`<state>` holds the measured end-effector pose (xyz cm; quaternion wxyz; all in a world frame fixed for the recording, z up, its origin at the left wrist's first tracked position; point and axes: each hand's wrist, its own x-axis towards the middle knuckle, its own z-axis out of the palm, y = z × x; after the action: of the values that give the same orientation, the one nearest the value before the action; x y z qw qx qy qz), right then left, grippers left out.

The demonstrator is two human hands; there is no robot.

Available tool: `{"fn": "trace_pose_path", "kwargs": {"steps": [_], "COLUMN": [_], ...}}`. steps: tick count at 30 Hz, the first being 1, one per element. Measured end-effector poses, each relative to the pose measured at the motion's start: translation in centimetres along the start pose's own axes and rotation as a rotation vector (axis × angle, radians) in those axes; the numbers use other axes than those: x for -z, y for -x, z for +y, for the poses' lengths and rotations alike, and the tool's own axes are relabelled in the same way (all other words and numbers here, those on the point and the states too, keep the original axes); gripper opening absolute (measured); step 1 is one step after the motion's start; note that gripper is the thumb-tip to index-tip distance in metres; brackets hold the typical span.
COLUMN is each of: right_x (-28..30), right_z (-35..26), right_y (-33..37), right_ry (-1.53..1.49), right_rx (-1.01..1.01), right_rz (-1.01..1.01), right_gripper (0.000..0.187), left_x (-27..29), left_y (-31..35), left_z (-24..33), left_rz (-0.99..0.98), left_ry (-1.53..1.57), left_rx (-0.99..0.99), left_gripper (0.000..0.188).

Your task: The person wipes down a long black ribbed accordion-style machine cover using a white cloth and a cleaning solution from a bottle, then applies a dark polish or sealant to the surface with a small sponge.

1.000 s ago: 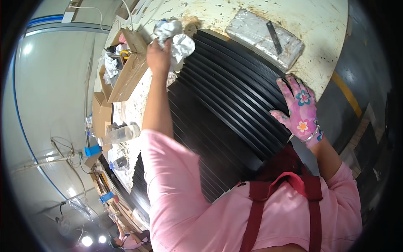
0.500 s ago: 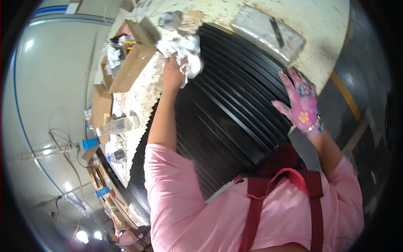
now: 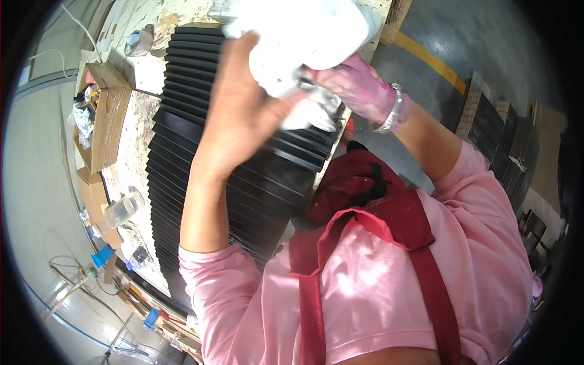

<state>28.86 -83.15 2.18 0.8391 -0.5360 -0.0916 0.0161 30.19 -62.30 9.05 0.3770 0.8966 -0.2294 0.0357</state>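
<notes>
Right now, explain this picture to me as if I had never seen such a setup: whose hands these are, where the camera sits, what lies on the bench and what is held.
The camera sits on a person's head and looks down, so its wide lens bends straight edges. The bare left hand and the right hand, in a pink glove, are that person's own. Together they hold a crumpled white cloth close to the lens. Below lies a black pleated cover on a stained workbench. At the bench's edge stand open cardboard boxes and a clear plastic bottle lies on its side.
</notes>
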Motion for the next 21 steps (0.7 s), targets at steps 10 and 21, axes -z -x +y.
{"fn": "trace_pose_path", "kwargs": {"steps": [10,21], "right_x": [-1.0,7.1], "right_z": [-1.3,-12.8], "right_y": [2.5,8.9], "right_ry": [1.415,0.706], "right_rx": [0.348,-0.540], "right_rz": [-0.636,-0.420], "right_gripper": [0.046,0.028], "left_x": [-5.1,-4.3], "left_y": [1.7,2.0], "left_z": [-13.1,-10.4], "left_rz": [-0.059,0.298], "left_ry": [-0.623,-0.325], "left_rx": [-0.038,-0.092], "left_gripper": [0.059,0.059]}}
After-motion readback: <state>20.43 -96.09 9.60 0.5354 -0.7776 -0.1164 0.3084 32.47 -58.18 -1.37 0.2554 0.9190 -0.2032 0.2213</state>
